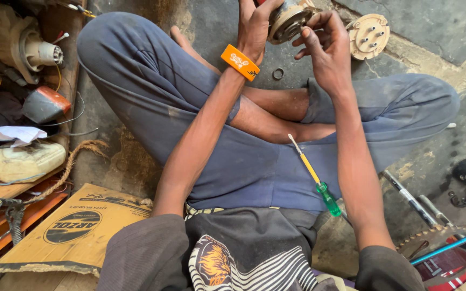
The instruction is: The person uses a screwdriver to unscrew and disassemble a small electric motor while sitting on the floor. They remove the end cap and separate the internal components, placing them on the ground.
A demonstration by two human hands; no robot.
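Left hand [254,27] grip is closed on the round motor housing [288,20]; right hand [327,46] fingers pinch its rim, screwdriver [314,178] resting on lap.

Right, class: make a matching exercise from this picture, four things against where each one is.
Things:
1. screwdriver
2. round metal part
3. small ring
4. orange wristband

Places:
a. on the floor beyond the crossed legs
b. on the left arm
c. lying on the lap
d. held between the hands

Pairs: 1-c, 2-d, 3-a, 4-b
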